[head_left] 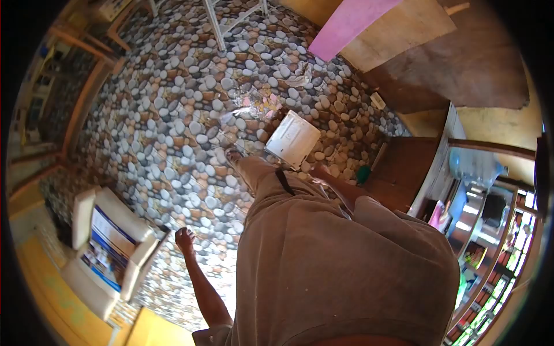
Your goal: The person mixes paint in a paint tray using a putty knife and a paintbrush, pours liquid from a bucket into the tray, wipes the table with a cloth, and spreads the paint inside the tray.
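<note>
My left hand [185, 239] hangs out to the side above the pebble-patterned floor [173, 144]. Its fingers are loosely bent with nothing visible in them, and the thumb stands apart. On the other side, my right hand [321, 173] is held low beside my leg, its fingers partly stretched and nothing seen in it. Closest to it in view is a white box-like object [293, 139], flat on top, standing on the floor; hand and box look apart. Just past the box lies a scatter of small pink and yellow pieces [262, 105] with some clear plastic.
A cushioned armchair [109, 248] with printed sheets stands at left. Pale ladder-like legs [216, 26] rise at the top. Wooden boards [404, 40] and a pink panel [349, 26] lean at upper right. A shelf with a water bottle [476, 167] is at right, near a green object [363, 174].
</note>
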`<action>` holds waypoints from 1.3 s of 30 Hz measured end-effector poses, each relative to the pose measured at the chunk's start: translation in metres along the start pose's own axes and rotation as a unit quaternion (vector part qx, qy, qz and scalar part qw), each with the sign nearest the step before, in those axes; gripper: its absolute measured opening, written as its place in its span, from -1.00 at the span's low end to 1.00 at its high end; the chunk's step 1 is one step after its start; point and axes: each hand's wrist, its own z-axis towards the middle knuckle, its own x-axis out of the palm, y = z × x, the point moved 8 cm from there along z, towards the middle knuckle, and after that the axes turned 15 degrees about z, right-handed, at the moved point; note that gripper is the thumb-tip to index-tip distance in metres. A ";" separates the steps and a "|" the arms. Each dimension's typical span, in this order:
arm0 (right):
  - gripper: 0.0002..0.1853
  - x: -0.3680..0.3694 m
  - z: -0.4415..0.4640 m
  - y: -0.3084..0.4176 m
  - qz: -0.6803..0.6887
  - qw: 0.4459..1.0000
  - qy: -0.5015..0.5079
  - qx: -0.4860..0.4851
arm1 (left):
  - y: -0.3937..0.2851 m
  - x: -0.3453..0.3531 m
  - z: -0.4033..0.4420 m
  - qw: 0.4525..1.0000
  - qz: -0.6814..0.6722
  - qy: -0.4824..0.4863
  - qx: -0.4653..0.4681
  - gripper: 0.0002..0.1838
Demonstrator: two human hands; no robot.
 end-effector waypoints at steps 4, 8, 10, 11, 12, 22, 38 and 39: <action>-0.44 0.020 0.010 -0.003 -0.026 0.995 -0.091 0.027 | -0.078 0.007 0.069 0.995 0.080 0.020 0.055 -0.79; -0.53 0.046 0.063 0.021 0.059 0.986 -0.147 0.060 | -0.086 0.027 0.095 0.980 0.130 0.146 0.032 -0.84; -0.61 0.033 0.060 0.096 0.071 0.993 -0.097 -0.003 | -0.106 0.031 0.105 0.963 0.223 0.142 0.051 -0.77; -0.65 0.027 0.060 0.128 0.062 0.993 -0.088 -0.042 | -0.138 0.034 0.099 0.915 0.333 0.147 0.177 -0.78; -0.67 0.026 0.074 0.146 0.022 0.988 -0.115 -0.105 | -0.149 0.039 0.099 0.885 0.388 0.219 0.134 -0.78; -0.69 0.005 0.137 0.233 0.028 0.975 -0.164 -0.145 | -0.342 0.100 0.239 0.857 0.461 0.229 0.029 -0.82; -0.73 -0.181 0.256 0.284 0.268 0.884 -0.382 0.032 | -0.734 0.410 0.415 0.752 0.561 0.307 0.160 -0.84; -0.70 -0.195 0.266 0.282 0.345 0.852 -0.390 0.050 | -0.745 0.425 0.403 0.748 0.571 0.311 0.131 -0.81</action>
